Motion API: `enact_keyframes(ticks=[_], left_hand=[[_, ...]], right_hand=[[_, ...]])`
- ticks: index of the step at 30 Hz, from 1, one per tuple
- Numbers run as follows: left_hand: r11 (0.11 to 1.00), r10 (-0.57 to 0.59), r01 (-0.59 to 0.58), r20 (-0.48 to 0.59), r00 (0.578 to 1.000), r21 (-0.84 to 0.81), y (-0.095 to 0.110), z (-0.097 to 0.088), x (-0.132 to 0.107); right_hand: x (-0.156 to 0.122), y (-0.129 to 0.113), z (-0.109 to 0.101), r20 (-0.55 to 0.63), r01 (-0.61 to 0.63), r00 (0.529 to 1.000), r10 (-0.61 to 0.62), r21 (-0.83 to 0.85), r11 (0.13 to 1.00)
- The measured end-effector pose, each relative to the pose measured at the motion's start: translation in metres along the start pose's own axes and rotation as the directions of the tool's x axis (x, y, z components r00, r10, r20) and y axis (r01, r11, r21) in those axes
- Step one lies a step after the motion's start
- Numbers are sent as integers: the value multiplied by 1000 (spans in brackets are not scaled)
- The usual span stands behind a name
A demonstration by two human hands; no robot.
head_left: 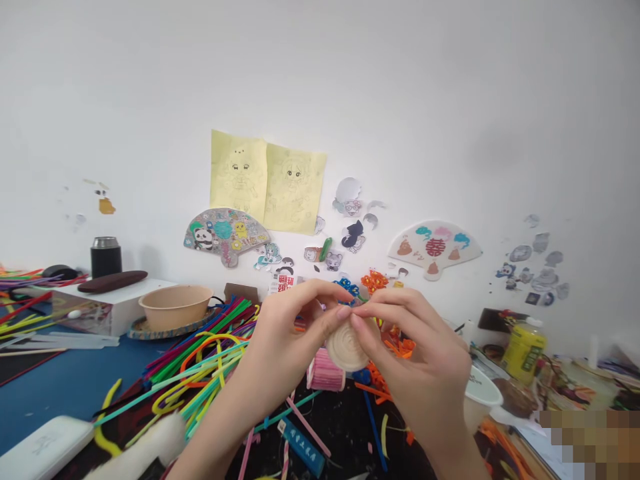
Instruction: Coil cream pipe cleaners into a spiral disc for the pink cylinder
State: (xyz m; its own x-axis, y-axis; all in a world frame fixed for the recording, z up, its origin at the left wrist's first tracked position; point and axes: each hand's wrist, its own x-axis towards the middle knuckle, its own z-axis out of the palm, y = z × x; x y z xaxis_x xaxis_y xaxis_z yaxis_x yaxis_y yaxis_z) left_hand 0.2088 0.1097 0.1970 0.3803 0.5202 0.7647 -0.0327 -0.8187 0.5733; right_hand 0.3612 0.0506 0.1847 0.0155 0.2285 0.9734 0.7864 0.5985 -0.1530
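A cream disc coiled in a spiral [347, 347], seemingly wound from pipe cleaner, hangs upright between my hands. My left hand [300, 327] pinches its upper edge between thumb and forefinger. From the other side, my right hand [413, 337] pinches the same edge, its fingertips meeting those of the left. Just behind and below the disc lies a pink striped cylinder [326, 371]. Orange pipe-cleaner shapes [375, 283] and a blue one [345, 288] stand behind my fingers, partly hidden.
Loose coloured pipe cleaners [215, 367] heap up on the left. A beige bowl [175, 305] stands behind them, near a white box [123, 303]. A blue labelled strip [303, 448] lies in front. Right of my hands are a white cup [481, 390] and a yellow bottle [524, 350].
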Motion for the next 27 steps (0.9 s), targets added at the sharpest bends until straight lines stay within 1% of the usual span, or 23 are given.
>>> enact_keyframes(ticks=[9, 14, 18, 20, 22, 24, 27], left_hand=[[1000, 12, -12, -10, 1000, 15, 0, -1, -1], [1000, 17, -16, -17, 1000, 14, 0, -1, 2], [1000, 8, -8, -31, 999, 14, 1, -1, 2], [1000, 1, 0, -41, 999, 19, 1, -2, 2], [1000, -6, 7, -55, 998, 18, 0, -2, 1], [1000, -9, 10, -67, 998, 9, -1, -2, 1], [1000, -9, 9, -89, 996, -8, -3, -1, 1]], right_hand=[[0, 1, -1, -2, -22, 1000, 22, 13, 1000], [0, 2, -3, -38, -64, 997, 64, 3, 998], [1, 7, -5, -97, -175, 979, 178, 33, 984], [1, 10, -7, -114, -259, 958, 262, 41, 965], [1, 15, -9, -124, -351, 928, 352, 30, 936], [1, 20, -11, -118, -425, 899, 421, -5, 905], [1, 27, -12, -56, -471, 882, 468, -97, 877]])
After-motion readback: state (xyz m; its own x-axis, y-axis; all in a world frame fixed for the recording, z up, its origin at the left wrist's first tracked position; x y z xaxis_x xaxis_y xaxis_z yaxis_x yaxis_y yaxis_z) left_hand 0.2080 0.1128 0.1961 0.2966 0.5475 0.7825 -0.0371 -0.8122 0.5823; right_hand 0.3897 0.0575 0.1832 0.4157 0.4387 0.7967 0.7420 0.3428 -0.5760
